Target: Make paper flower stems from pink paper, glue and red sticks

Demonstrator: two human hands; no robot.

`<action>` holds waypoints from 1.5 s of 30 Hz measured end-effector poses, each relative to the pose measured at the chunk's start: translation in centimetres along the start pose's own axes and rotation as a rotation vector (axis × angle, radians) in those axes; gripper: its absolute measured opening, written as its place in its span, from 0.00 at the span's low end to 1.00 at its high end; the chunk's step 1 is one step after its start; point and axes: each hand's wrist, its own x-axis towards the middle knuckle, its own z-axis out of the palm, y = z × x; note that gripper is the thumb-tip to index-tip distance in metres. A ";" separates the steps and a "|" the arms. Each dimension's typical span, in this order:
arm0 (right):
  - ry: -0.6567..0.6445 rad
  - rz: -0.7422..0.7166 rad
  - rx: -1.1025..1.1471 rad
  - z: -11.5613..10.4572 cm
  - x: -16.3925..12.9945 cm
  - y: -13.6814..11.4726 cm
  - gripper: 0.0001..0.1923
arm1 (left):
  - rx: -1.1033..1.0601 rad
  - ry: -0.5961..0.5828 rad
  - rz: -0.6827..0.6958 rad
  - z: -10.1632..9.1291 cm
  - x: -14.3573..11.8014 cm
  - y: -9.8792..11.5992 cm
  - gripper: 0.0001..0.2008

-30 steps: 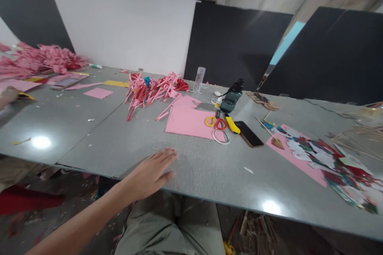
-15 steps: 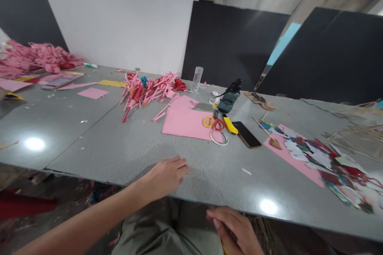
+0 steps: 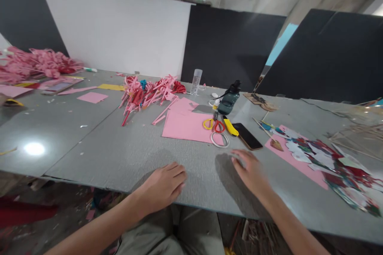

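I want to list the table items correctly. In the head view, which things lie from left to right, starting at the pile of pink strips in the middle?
Pile of pink strips → pink sheet → scissors → yellow knife → phone → colourful paper scraps.

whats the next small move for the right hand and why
Probably reach a little farther forward to the tape ring: the right hand hovers empty and open just short of it, fingers pointing that way, while the left hand rests flat on the table.
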 end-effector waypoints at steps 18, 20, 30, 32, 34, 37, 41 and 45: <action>-0.160 0.199 -0.350 2.6 15.3 3.3 0.25 | 0.111 0.005 -0.102 -1.2 -4.4 -0.7 0.14; -0.157 0.200 -0.352 2.2 15.0 3.3 0.28 | 0.155 -0.002 -0.111 -0.8 -4.2 -0.6 0.20; 0.070 0.085 0.131 -0.2 2.9 0.7 0.22 | 0.280 0.065 0.064 2.4 -3.2 2.0 0.37; -0.048 -0.038 0.186 0.1 0.2 -1.4 0.20 | 0.250 0.115 0.101 2.1 -3.6 2.2 0.28; -0.169 -0.185 0.239 0.5 -1.4 -3.3 0.20 | 0.199 0.178 0.100 1.5 -4.1 2.0 0.19; -0.228 -0.315 0.250 0.9 -2.0 -5.2 0.23 | 0.156 0.210 0.026 0.4 -4.5 1.0 0.16; -0.277 -0.393 0.213 1.2 -1.7 -5.4 0.25 | 0.175 0.154 -0.181 -0.6 -4.5 -0.8 0.18; -0.369 -0.473 0.200 1.0 -1.8 -5.0 0.26 | 0.143 0.061 -0.273 -1.0 -4.1 -1.7 0.20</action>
